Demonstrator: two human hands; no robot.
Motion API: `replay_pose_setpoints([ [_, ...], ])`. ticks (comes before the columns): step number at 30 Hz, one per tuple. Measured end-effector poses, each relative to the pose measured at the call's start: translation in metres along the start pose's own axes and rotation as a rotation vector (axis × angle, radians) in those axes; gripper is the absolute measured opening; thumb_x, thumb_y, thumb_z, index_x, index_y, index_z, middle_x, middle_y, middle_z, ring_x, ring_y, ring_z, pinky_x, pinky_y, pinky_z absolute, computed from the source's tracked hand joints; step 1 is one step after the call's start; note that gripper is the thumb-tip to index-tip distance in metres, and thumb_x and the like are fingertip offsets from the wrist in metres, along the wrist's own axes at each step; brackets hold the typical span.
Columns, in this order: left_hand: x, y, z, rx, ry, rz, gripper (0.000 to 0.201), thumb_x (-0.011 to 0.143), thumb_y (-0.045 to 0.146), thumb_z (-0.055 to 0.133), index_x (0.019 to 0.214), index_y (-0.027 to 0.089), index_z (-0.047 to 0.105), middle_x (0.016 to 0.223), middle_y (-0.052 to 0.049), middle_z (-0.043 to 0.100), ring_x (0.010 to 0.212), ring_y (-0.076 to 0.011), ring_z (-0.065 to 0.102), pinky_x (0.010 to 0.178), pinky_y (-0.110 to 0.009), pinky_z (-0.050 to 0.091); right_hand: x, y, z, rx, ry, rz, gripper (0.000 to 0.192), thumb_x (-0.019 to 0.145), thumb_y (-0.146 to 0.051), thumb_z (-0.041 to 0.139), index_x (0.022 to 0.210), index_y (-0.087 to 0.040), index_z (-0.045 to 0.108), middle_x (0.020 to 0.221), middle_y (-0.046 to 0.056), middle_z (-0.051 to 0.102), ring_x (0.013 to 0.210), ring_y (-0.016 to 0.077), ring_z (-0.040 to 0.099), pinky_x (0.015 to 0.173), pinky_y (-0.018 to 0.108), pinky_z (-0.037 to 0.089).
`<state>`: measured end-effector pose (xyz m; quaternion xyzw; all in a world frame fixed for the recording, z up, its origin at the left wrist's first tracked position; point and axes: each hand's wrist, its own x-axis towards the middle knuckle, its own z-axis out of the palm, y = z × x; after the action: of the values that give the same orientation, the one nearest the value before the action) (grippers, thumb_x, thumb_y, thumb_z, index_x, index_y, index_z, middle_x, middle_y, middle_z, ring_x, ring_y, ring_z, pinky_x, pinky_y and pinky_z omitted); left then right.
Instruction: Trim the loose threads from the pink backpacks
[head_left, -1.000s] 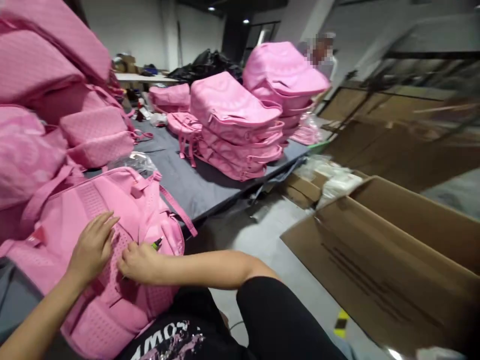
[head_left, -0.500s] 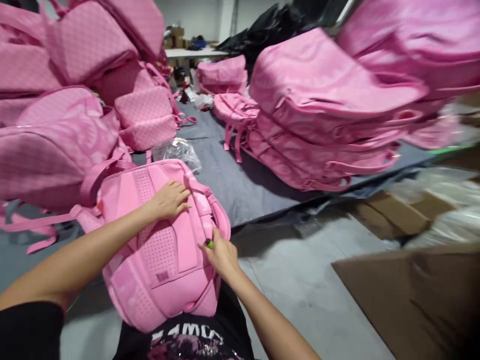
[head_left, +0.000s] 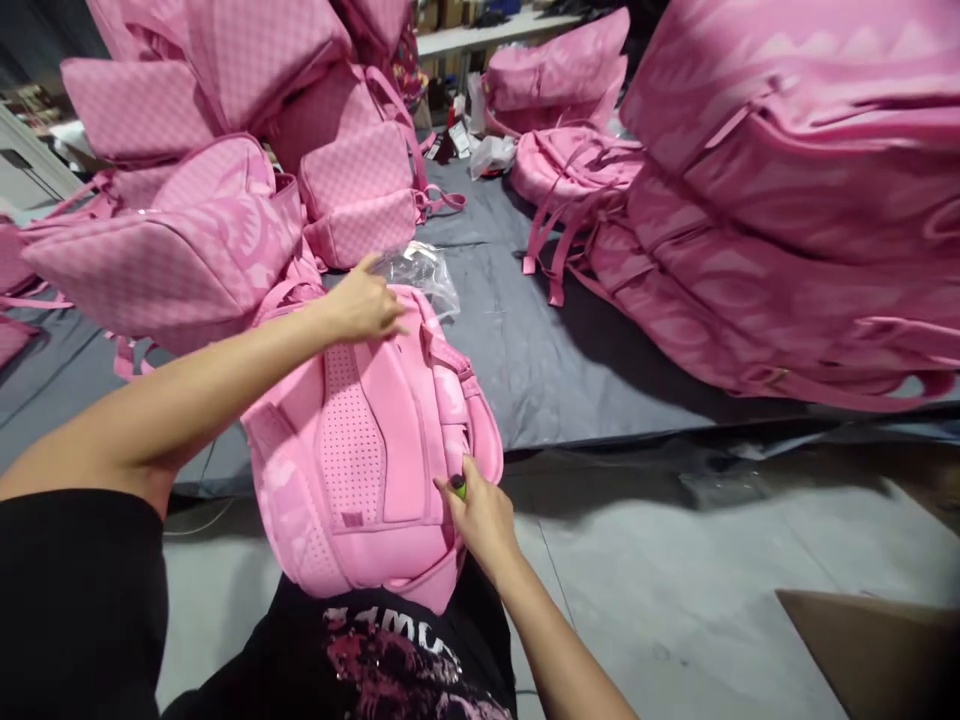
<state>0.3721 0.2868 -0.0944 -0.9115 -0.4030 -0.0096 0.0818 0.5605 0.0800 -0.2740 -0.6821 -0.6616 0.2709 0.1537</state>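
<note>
A pink backpack [head_left: 409, 430] leans against the table edge and my lap, with its padded, perforated back panel facing up. My left hand [head_left: 364, 305] is at the backpack's top edge, its fingers apart and nothing seen in them. My right hand [head_left: 484, 515] is closed at the lower right side, beside a shoulder strap [head_left: 484, 430]. Out of its grip sticks the end of a small green, black-tipped tool [head_left: 458, 487]; the rest is hidden by the fingers, so its kind does not show.
Pink checked backpacks [head_left: 262, 60] are piled on the left of the grey-covered table [head_left: 510, 350]. Stacked patterned backpacks [head_left: 787, 250] fill the right. A clear plastic bag [head_left: 424, 275] lies just behind the backpack in my hands. Brown cardboard [head_left: 862, 650] is on the floor at right.
My left hand has moved up from the middle of the back panel to the top edge. The view has turned left. My right hand still grips the green tool at the side.
</note>
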Motion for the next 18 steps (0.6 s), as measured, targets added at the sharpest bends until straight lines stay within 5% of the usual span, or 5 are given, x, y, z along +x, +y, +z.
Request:
replay_pose_setpoints([
  [5, -0.016, 0.01, 0.029, 0.027, -0.062, 0.41, 0.04, 0.08, 0.056, 0.067, 0.078, 0.016, 0.068, 0.08, -0.005, 0.07, 0.089, -0.0221, 0.06, 0.111, -0.051, 0.026, 0.003, 0.004, -0.022, 0.122, -0.084, 0.087, 0.024, 0.089, -0.044, 0.057, 0.098, -0.021, 0.058, 0.08, 0.005, 0.071, 0.074, 0.0247, 0.068, 0.059, 0.028, 0.036],
  [8, -0.032, 0.025, 0.047, -0.036, 0.028, 0.413, 0.04, 0.075, 0.054, 0.074, 0.086, 0.016, 0.068, 0.087, -0.007, 0.069, 0.091, -0.0241, 0.057, 0.109, -0.05, 0.028, -0.002, 0.002, -0.051, 0.443, -0.117, 0.129, 0.042, 0.087, -0.053, 0.056, 0.11, -0.02, 0.063, 0.086, 0.007, 0.073, 0.077, 0.0244, 0.069, 0.059, 0.03, 0.047],
  [11, -0.04, 0.029, 0.057, -0.028, 0.093, 0.387, 0.037, 0.075, 0.05, 0.075, 0.089, 0.016, 0.069, 0.091, -0.008, 0.068, 0.092, -0.0242, 0.055, 0.109, -0.049, 0.027, -0.004, -0.009, -0.088, 0.648, -0.01, 0.087, 0.058, 0.086, -0.068, 0.05, 0.112, -0.018, 0.066, 0.094, 0.011, 0.074, 0.082, 0.0244, 0.07, 0.062, 0.032, 0.055],
  [15, -0.042, 0.031, 0.065, -0.023, 0.123, 0.352, 0.031, 0.074, 0.044, 0.078, 0.086, 0.017, 0.07, 0.086, -0.006, 0.066, 0.091, -0.0242, 0.055, 0.109, -0.049, 0.029, 0.006, -0.03, -0.12, 0.655, 0.168, -0.035, 0.077, 0.084, -0.083, 0.036, 0.092, -0.016, 0.073, 0.049, 0.002, 0.058, 0.041, 0.0138, 0.053, 0.038, 0.024, 0.04],
  [18, -0.044, 0.034, 0.071, -0.066, 0.147, 0.329, 0.023, 0.076, 0.037, 0.077, 0.084, 0.017, 0.07, 0.084, -0.006, 0.065, 0.09, -0.0235, 0.056, 0.11, -0.052, 0.03, 0.021, -0.043, -0.117, 0.81, 0.172, -0.041, 0.079, 0.081, -0.084, 0.042, 0.101, -0.013, 0.071, 0.049, 0.002, 0.059, 0.036, 0.0115, 0.047, 0.034, 0.022, 0.034],
])
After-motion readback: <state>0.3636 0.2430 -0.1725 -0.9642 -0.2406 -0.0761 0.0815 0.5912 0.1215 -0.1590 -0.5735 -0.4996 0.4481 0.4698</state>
